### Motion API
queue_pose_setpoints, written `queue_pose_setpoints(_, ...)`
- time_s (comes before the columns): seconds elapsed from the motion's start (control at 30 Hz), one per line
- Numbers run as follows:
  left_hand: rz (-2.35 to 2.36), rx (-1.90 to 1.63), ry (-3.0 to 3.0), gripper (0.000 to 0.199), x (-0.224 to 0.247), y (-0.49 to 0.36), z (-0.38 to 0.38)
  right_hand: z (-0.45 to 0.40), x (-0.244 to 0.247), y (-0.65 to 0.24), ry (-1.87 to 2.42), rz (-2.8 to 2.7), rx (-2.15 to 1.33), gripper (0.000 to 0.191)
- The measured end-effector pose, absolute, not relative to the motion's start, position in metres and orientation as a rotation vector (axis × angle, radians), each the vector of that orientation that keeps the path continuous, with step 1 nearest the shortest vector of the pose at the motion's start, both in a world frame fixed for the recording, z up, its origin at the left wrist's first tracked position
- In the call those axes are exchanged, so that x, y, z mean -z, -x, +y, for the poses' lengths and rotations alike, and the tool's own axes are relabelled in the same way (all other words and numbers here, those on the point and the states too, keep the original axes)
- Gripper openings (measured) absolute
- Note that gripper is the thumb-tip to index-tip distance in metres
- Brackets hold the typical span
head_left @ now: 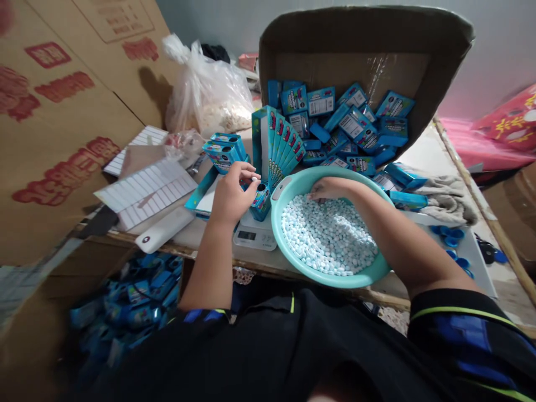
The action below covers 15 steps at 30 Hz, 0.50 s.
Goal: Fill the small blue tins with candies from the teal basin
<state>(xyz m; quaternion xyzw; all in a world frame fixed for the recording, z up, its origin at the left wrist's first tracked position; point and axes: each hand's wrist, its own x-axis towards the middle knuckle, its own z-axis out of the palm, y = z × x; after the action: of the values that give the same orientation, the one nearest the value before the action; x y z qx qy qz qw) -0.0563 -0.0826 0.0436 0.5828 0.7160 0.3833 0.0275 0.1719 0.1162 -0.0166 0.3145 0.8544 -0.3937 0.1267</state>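
Note:
My left hand is raised over a small blue box and pinches a white candy between thumb and fingers. The blue box stands upright on a white digital scale. To the right, my right hand dips into a turquoise basin full of small white and pale blue candies. Its fingertips are down among the candies at the far side, so their grip is hidden. Beside the scale, fanned blue printed cartons lean behind the basin's handle.
Behind the basin, a cardboard box lies on its side with many blue boxes spilling out. Several blue boxes stand on the left. A plastic bag, a grey cloth and blue caps surround the workplace. Below left sits an open carton.

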Motion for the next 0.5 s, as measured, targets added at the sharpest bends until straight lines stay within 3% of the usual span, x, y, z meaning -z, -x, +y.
queue_pose_setpoints(0.23, 2.238, -0.850, -1.924, 0.009, -0.036, 0.065, -0.075, 0.124, 0.021, -0.173, -0.880, 2.482, 1.169, 0.035)
queue_pose_setpoints(0.5, 2.209, -0.923, -2.156, 0.024, -0.049, 0.028, -0.085, 0.121, 0.023, -0.170, -0.869, 2.520, 1.085, 0.039)
